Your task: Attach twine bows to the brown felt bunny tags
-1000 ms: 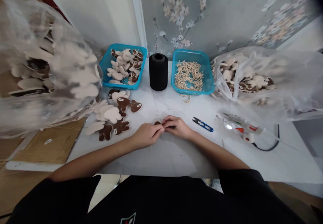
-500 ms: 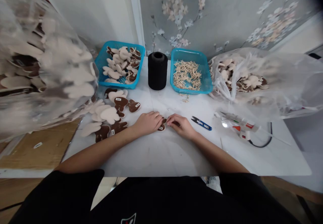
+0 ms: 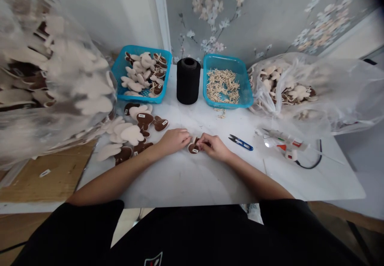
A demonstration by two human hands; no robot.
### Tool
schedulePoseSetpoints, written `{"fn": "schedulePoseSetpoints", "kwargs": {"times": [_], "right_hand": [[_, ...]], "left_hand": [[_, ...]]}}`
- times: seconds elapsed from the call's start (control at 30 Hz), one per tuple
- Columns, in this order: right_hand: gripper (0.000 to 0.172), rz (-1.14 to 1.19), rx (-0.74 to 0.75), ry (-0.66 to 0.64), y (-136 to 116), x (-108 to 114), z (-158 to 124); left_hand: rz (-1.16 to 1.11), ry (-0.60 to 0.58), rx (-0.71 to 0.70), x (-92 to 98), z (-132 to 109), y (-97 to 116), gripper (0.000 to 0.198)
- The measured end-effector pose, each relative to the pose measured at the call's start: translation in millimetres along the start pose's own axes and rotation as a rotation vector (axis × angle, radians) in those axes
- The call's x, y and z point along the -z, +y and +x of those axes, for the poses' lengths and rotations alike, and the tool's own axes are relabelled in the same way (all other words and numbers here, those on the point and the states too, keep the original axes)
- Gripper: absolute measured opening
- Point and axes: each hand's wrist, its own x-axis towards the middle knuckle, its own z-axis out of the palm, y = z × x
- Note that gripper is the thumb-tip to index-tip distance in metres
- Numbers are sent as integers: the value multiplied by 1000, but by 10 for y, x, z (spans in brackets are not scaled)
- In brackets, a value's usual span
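Observation:
A small brown rabbit-shaped piece (image 3: 193, 149) with a white label lies on the table between my hands. My right hand (image 3: 213, 147) pinches it at its right upper edge with thumb and forefinger. Just left of the piece, my left hand (image 3: 175, 141) rests palm down, slightly apart from it. Its fingers are bent and pressed together, and what they may hold is hidden. More rabbit-shaped pieces (image 3: 131, 134), with brown labelled sides or cream fuzzy sides up, are piled near my left forearm. Blue thread snips (image 3: 241, 142) lie to the right of my right hand.
A black thread cone (image 3: 188, 84) stands between a blue basket (image 3: 164, 92) of rabbit pieces and a blue basket (image 3: 247, 94) of short cream bits. Plastic bags of pieces flank the left (image 3: 75, 114) and right (image 3: 300, 116). A glue gun and power strip (image 3: 292, 146) lie right.
My left hand has moved off the rabbit piece, slightly to the left, uncovering more of it. My right hand's fingers have closed in on the piece's edge. The view has shifted slightly.

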Motion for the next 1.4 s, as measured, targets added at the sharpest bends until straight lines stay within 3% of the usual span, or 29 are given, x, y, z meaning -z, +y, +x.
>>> {"fn": "schedulePoseSetpoints", "kwargs": {"times": [0.17,0.33,0.5,0.63,0.8,0.93,1.03,1.2,1.4], "right_hand": [[8,-132,-33,22,-33,48,-25],[8,-153,-52,-33,-101,93,67],[10,-136,-110,-108,-131,121,210],[9,-111,-150,-113,-101,128,246],[38,-47,-164,-152,-125,162,275],[18,-125,-115,-227,-178,172,359],[15,-122,-135,-250,-191,149,414],[13,-137,-204,-185,-196,104,486],[12,-163,-286,-105,-239,59,583]], "left_hand": [[15,28,-41,-26,-21,-60,28],[-16,78,4,7,-9,-44,30],[-291,94,167,49,-17,-3,42],[-443,0,193,72,-44,18,30],[-451,-48,130,103,-53,37,19],[-453,17,67,158,-62,97,24],[-667,58,95,185,-54,149,32],[-1008,42,229,123,30,184,40],[-1097,155,112,188,28,235,43]]}}
